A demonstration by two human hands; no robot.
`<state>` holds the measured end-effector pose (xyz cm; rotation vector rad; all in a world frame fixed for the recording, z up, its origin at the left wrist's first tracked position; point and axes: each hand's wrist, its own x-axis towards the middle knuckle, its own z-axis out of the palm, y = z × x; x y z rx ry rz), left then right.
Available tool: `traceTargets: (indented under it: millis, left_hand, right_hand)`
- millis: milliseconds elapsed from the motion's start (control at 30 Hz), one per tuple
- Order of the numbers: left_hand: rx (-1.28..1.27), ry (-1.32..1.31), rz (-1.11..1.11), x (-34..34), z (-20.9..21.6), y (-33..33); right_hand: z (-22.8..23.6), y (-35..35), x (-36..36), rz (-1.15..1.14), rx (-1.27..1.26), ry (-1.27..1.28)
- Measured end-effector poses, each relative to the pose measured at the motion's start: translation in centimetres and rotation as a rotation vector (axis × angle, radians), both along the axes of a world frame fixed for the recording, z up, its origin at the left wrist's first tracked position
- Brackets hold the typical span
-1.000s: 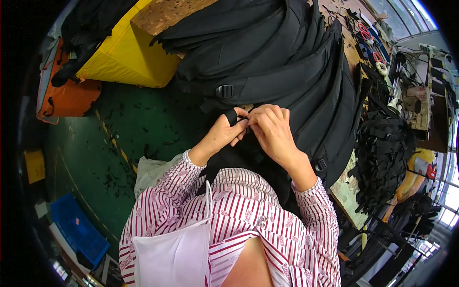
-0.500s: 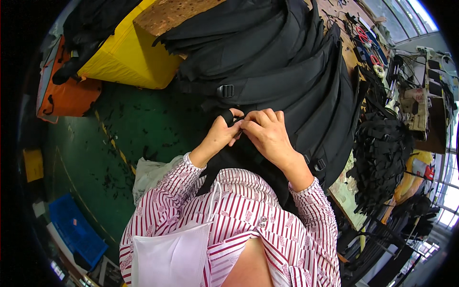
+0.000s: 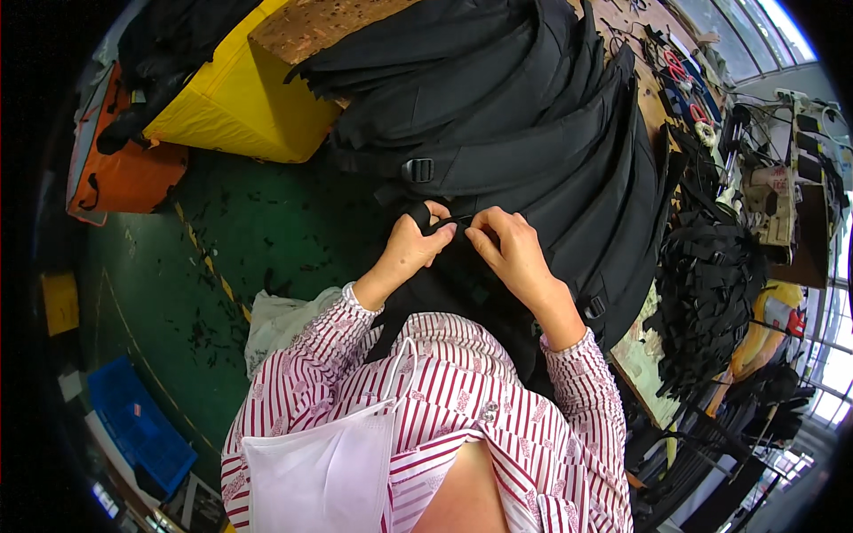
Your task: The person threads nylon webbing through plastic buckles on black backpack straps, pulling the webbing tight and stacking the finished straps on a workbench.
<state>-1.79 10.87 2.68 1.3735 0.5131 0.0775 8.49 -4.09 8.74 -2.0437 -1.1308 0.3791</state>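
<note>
We've got our left hand (image 3: 405, 249) pinched on a black strap (image 3: 417, 213), up above our lap (image 3: 458, 340) and by the near edge of the heap of black padded straps (image 3: 533, 151) draped over the wooden worktop (image 3: 654, 98). Our right hand (image 3: 517, 253) is just beside it, fingers curled in, but it's all black on black there, so we honestly can't tell if that grip has the strap too. Some red-handled tools (image 3: 676, 67) lie off to the right on the worktop.
</note>
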Motion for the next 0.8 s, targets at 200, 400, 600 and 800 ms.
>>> traceTargets:
  millis: [200, 400, 600, 800]
  left_hand:
    - [-0.061, 0.021, -0.021, 0.1, 0.8, 0.0]
    - [-0.095, 0.025, -0.024, 0.2, 0.7, 0.0]
    - [-0.151, 0.032, -0.066, 0.2, 0.7, 0.2]
    - [-0.195, -0.001, -0.079, -0.5, 1.4, 0.6]
  right_hand:
    - [-0.7, 0.0, 0.1, -0.025, 0.003, -0.059]
    - [-1.0, 0.2, 0.0, -0.099, 0.015, -0.026]
    - [-0.5, 0.0, 0.2, -0.210, 0.021, 0.188]
    - [-0.1, 0.1, -0.4, -0.143, -0.035, -0.036]
